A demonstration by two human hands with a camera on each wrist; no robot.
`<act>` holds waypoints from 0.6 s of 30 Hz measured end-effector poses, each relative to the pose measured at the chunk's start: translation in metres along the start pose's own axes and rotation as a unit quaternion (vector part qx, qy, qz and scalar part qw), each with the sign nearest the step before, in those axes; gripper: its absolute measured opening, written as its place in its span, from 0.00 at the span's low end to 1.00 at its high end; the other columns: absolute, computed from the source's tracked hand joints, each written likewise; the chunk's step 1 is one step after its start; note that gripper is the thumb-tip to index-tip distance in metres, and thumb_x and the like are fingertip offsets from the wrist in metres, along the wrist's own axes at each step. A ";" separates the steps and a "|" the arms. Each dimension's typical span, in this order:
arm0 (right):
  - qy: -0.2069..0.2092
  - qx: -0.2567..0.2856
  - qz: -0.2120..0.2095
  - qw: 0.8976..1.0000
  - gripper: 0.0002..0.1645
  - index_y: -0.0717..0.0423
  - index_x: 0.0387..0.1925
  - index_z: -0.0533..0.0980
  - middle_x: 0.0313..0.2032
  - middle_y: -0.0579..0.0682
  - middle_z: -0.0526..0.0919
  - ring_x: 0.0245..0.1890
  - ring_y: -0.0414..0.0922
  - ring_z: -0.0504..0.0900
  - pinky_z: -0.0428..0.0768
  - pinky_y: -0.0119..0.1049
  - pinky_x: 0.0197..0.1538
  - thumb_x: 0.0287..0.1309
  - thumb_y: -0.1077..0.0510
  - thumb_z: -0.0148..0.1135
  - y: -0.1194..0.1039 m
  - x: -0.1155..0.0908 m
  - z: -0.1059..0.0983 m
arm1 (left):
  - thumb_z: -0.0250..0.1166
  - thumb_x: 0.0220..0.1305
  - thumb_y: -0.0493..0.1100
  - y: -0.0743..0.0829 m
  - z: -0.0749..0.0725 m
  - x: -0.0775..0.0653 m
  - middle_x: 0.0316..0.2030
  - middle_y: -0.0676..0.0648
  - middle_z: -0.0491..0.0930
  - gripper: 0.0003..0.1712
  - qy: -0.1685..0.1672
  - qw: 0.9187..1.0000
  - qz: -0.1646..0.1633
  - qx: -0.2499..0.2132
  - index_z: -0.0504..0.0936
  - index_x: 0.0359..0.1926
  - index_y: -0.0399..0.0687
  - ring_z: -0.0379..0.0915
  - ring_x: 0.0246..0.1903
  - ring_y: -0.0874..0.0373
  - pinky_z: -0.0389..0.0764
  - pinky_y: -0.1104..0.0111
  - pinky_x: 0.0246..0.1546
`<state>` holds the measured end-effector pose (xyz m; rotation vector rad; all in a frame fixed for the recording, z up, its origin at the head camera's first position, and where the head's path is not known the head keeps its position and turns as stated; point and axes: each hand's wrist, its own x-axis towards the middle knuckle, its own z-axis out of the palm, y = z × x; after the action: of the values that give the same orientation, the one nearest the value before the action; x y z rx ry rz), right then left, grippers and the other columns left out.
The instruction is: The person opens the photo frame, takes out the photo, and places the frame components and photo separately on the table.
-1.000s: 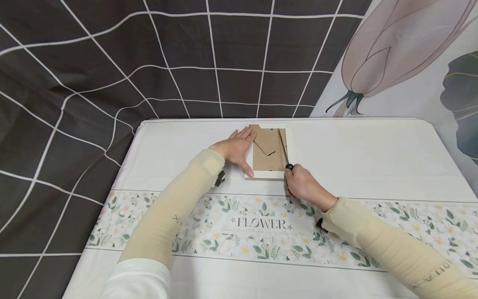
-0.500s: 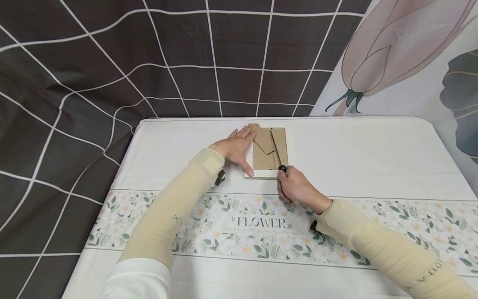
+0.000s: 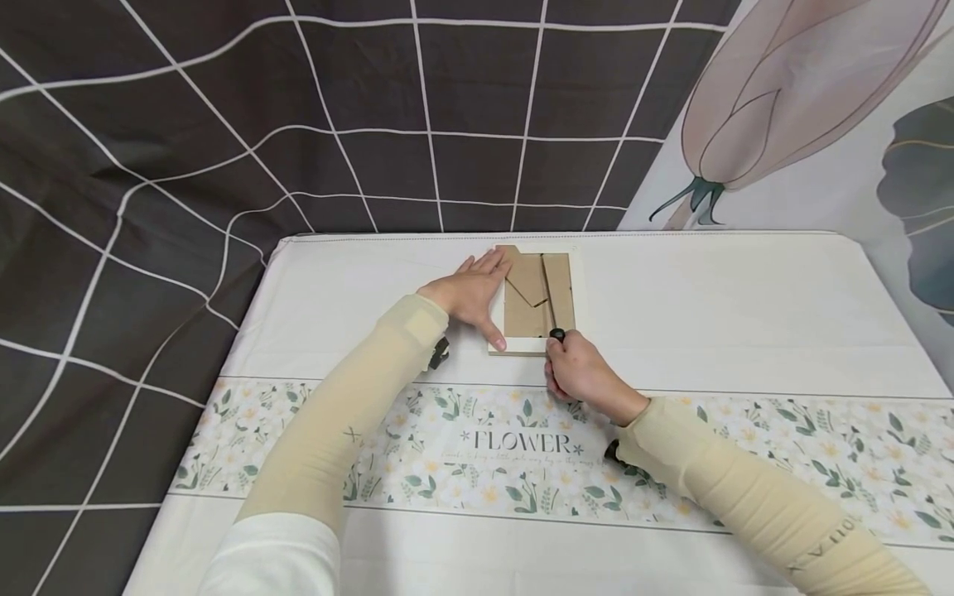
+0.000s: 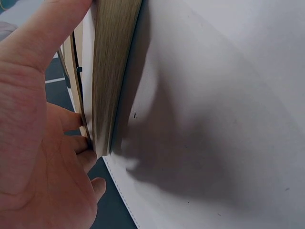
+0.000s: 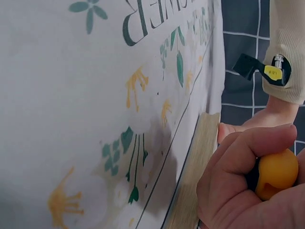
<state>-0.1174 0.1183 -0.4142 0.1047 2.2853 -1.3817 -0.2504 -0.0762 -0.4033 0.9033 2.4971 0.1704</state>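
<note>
A picture frame (image 3: 517,346) lies face down, its brown backing board (image 3: 522,321) showing. Attached to the board is a flap-like stand (image 3: 514,263); small dark tabs sit along the board's edges. My left hand (image 3: 471,300) rests on the frame's left side, fingers spread and thumb by the near left corner. In the left wrist view the frame's wood-grained side (image 4: 112,62) is close to the thumb. My right hand (image 3: 585,368) grips a screwdriver (image 5: 279,174) by its yellow and black handle. Its thin shaft crosses the board, tip near the tab at the far edge.
A white tablecloth (image 3: 708,323) with a printed flower band (image 3: 477,488) covers the table. Behind and to the left hangs a dark checked curtain (image 3: 477,99). A flower-printed cloth (image 3: 805,190) hangs at the right.
My right hand has moved left with the screwdriver. The tip has gone from the right part of the far edge to the tab near its middle. My left hand stays put.
</note>
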 end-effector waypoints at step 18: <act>0.011 0.034 0.005 0.999 0.27 0.66 0.28 0.70 0.14 0.49 0.72 0.11 0.40 0.69 0.72 0.32 0.16 0.80 0.56 0.31 -0.001 0.003 0.007 | 0.78 0.33 0.76 -0.001 0.001 0.001 0.78 0.35 0.24 0.88 0.003 1.000 -0.001 -0.003 0.35 0.79 0.35 0.20 0.78 0.46 0.31 0.54 0.77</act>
<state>-0.1180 0.1116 -0.4175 0.1554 2.2529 -1.4609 -0.2512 -0.0763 -0.4048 0.8999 2.5016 0.1798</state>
